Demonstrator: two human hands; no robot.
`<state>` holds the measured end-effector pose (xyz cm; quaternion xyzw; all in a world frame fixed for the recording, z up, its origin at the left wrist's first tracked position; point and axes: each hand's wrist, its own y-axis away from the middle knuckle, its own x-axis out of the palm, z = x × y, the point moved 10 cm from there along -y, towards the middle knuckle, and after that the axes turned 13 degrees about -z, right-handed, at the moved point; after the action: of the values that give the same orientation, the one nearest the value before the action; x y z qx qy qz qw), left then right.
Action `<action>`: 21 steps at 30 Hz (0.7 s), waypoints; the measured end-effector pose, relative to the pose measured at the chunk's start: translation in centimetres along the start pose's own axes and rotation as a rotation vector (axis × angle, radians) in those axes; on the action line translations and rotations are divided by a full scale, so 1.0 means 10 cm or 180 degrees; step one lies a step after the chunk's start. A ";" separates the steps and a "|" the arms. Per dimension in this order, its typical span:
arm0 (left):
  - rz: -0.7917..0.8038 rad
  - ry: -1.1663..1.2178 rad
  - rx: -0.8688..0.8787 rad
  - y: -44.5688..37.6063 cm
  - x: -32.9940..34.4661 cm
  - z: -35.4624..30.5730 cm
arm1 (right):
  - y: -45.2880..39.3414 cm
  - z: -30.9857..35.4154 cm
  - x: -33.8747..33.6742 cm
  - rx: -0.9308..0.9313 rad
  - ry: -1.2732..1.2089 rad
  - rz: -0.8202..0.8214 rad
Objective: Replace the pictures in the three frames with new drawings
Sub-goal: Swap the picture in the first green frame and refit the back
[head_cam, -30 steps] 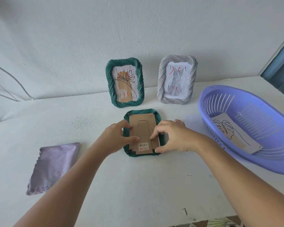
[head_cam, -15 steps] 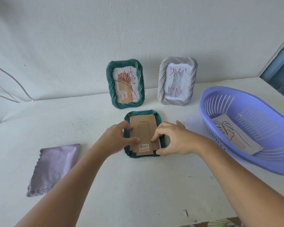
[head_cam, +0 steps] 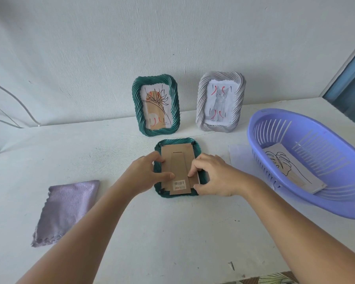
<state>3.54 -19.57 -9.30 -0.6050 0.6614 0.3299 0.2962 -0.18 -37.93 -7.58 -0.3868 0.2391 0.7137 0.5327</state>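
Note:
A green frame point(head_cam: 177, 142) lies face down on the white table, its brown cardboard back point(head_cam: 177, 158) facing up. My left hand point(head_cam: 146, 175) rests on the frame's left edge with the thumb pressed on the cardboard. My right hand point(head_cam: 213, 177) grips the frame's right lower edge, its fingertips on the cardboard. Behind, a second green frame point(head_cam: 156, 105) with a flower drawing and a grey frame point(head_cam: 220, 103) with a cat drawing stand against the wall. A leaf drawing point(head_cam: 291, 169) lies in the purple basket point(head_cam: 307, 160).
A folded lilac cloth point(head_cam: 66, 210) lies at the left of the table. A pale sheet of paper point(head_cam: 239, 156) sits between the flat frame and the basket. The table's front edge runs along the bottom right.
Both hands have shifted slightly on the cardboard back; the right fingertips have moved a little towards the lower right edge. The frame has stayed in place.

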 end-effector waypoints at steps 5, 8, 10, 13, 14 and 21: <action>-0.0028 0.0052 0.0007 0.00 -0.01 0.00 | -0.05 -0.09 -0.05 0.0065 -0.0098 -0.0131; 0.0010 0.0028 -0.0009 0.01 0.00 0.00 | -0.08 -0.12 -0.05 0.0126 -0.0074 -0.0146; -0.0005 0.0053 -0.0039 0.00 0.00 0.02 | -0.09 -0.10 -0.05 0.0123 -0.0154 -0.0196; -0.0026 0.0079 -0.0072 0.02 -0.01 0.01 | -0.09 -0.10 -0.08 0.0243 -0.0632 -0.0401; -0.0039 0.0113 -0.0082 0.02 -0.02 0.01 | -0.08 -0.13 -0.11 0.0324 -0.0801 -0.0534; -0.0275 0.0248 -0.0292 0.04 -0.09 0.15 | -0.08 -0.44 -0.29 0.0837 0.0196 -0.1214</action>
<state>3.23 -17.85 -9.46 -0.6583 0.6299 0.3230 0.2562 2.30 -42.63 -7.75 -0.3739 0.2688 0.5507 0.6961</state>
